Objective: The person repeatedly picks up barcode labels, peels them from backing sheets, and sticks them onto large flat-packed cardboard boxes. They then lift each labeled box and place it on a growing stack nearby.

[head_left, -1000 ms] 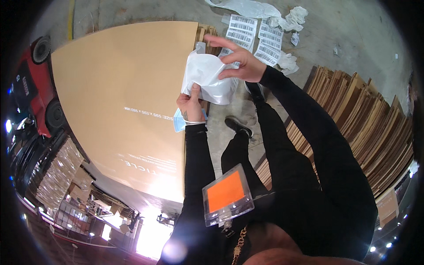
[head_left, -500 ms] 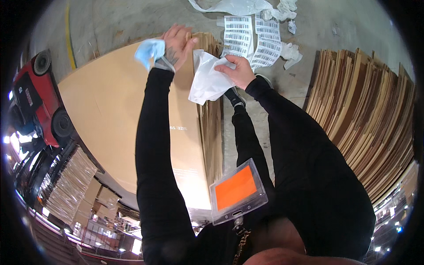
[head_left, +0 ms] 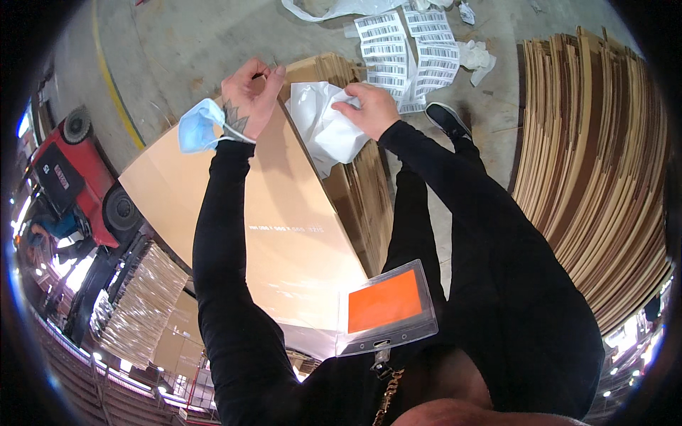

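Note:
My left hand (head_left: 250,99), with a blue face mask (head_left: 202,126) looped on its wrist, is closed at the far edge of a large flat cardboard sheet (head_left: 298,199). Its fingers curl around that edge, partly hidden. Loosely folded white sheets (head_left: 323,117) are pinched between the thumb and fingers of my right hand (head_left: 371,112). They hang over the edge of the cardboard stack (head_left: 359,206), just right of the large sheet. Whether they are paper or thin film I cannot tell.
Sheets of barcode labels (head_left: 387,53) and crumpled white scraps (head_left: 477,60) lie on the concrete floor ahead. Another cardboard stack (head_left: 590,170) stands at right. A red forklift (head_left: 82,177) is at left, near a wrapped pallet load (head_left: 145,302). An orange badge (head_left: 383,302) hangs at my chest.
My left hand has gone from lying flat on the cardboard to curling at its edge. The large sheet now sits at a slant, with more of the stack showing. My right hand keeps the white sheets.

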Demonstrator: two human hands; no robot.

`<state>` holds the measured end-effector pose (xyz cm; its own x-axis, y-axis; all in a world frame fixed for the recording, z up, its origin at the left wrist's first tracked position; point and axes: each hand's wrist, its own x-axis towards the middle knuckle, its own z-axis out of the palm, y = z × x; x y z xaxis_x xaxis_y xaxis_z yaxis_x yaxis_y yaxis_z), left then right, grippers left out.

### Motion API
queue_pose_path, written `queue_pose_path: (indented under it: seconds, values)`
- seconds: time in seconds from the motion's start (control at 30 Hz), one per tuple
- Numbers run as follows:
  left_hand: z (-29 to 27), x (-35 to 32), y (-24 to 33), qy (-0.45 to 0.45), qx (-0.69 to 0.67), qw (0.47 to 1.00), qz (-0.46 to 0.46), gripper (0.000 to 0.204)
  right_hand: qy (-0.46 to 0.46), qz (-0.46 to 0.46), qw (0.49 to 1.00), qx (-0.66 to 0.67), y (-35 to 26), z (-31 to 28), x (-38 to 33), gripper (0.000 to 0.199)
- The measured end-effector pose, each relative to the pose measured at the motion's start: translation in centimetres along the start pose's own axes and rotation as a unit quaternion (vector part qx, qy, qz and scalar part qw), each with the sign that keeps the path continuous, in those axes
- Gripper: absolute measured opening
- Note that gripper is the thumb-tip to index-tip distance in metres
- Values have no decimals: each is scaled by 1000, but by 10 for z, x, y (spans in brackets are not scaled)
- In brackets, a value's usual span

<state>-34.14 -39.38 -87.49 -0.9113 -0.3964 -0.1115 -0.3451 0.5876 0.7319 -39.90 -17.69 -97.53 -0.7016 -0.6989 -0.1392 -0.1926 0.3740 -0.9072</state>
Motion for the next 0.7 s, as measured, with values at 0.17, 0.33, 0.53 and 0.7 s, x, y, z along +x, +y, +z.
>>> queue_pose_path:
  seconds: [0.17,0.33,0.53,0.7]
  values:
    - [5,-19,4,17,36,999,8,17,-70,45,995,-50,-31,31,5,28]
    - [43,-15,-30,73,234,966,84,25,-216,-5,964,157,-14,53,9,32]
    - [61,-49,-85,170,294,935,104,21,-260,-58,959,99,-15,60,10,39]
    - [60,-66,-79,182,264,942,103,18,-254,-38,963,84,-5,45,-3,47]
